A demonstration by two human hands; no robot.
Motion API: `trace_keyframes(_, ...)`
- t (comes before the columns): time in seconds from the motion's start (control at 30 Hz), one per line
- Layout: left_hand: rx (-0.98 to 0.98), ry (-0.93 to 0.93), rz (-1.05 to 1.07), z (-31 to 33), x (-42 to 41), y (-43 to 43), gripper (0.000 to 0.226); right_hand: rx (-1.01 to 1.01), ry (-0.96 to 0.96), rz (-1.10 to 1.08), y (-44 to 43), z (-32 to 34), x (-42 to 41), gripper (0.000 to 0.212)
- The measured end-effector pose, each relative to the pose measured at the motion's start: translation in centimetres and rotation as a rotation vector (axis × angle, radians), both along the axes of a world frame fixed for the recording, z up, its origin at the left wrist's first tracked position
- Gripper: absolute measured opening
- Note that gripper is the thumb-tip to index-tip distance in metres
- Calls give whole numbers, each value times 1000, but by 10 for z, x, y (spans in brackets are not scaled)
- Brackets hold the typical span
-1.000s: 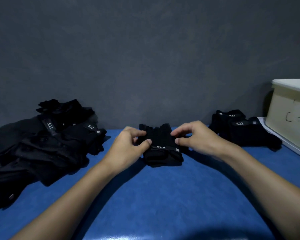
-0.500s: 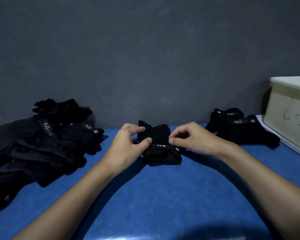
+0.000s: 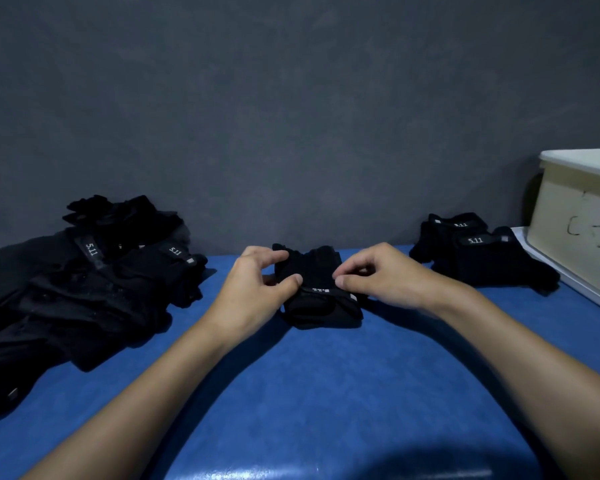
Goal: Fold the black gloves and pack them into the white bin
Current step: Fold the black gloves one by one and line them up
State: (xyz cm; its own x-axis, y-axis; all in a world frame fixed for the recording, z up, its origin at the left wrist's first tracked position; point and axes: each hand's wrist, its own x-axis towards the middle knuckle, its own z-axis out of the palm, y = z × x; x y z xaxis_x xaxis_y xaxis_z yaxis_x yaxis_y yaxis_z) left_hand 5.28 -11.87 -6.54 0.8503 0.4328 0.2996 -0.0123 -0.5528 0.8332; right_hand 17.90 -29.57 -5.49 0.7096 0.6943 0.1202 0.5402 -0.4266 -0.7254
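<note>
A black glove (image 3: 321, 299) lies partly folded on the blue table (image 3: 326, 393), near its far edge. My left hand (image 3: 257, 289) pinches the glove's left side between thumb and fingers. My right hand (image 3: 381, 278) pinches its right side, just above the white-lettered wrist strap. A heap of loose black gloves (image 3: 84, 289) covers the table's left side. Folded black gloves (image 3: 482, 258) lie at the right, beside the white bin (image 3: 579, 216). The bin stands at the far right edge, cut off by the frame.
A dark grey wall (image 3: 291, 116) rises right behind the table. A white lid or tray (image 3: 575, 289) lies under the bin, its edge jutting out toward the folded gloves.
My hands have stayed on the glove, with the fingers drawing slightly closer over the strap. The view has shifted a little; the piles have not moved.
</note>
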Motion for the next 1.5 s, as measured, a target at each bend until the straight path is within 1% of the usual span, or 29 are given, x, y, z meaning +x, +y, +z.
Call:
trace_keyframes(0.1,-4,7,-4,0,-1,0,47,26,-46,8,0,1,0,4)
trace_keyframes(0.2,-27,-28,10,3,1,-1,44,159,-50,13,1,7,-2,11)
trace_keyframes(0.3,-113,-59,0,5,1,-1,44,324,0,-15,0,13,-1,15)
trace_keyframes(0.37,-174,-33,-15,4,1,0,47,356,-41,-52,2,13,1,18)
trace_keyframes(0.43,-173,6,-6,2,2,-1,49,332,-78,-70,4,10,3,22)
trace_keyframes(0.6,-92,125,24,-6,5,0,45,134,-122,-108,3,-2,9,25)
trace_keyframes(0.7,-55,115,15,-6,6,0,26,68,-142,-189,-2,-2,12,19)
trace_keyframes(0.77,34,73,23,-5,4,-2,15,69,-115,-222,-5,1,13,18)
trace_keyframes(0.8,103,49,18,-6,2,-3,15,79,-89,-218,-6,1,13,17)
trace_keyframes(0.87,223,32,-43,-7,0,-5,26,77,-62,-197,-7,1,12,14)
trace_keyframes(0.93,293,78,-141,-8,-3,-6,40,77,-56,-184,-6,-1,12,14)
trace_keyframes(1.0,345,123,-172,-11,-4,-6,53,89,-72,-181,-4,-2,12,16)
trace_keyframes(1.07,386,139,-174,-14,-5,-6,51,121,-116,-201,-2,-2,11,16)
trace_keyframes(1.17,429,149,-189,-16,-7,-5,40,160,-174,-257,0,-2,11,14)
trace_keyframes(1.23,458,166,-197,-16,-7,-6,34,137,-167,-279,-1,-6,13,15)
trace_keyframes(1.37,529,180,-202,-17,-7,-6,37,46,-151,-268,-1,-12,14,13)
trace_keyframes(1.43,484,165,-207,-18,-6,-5,40,56,-175,-255,0,-13,15,11)
trace_keyframes(1.5,364,79,-170,-16,-4,-4,42,106,-193,-233,1,-12,14,11)
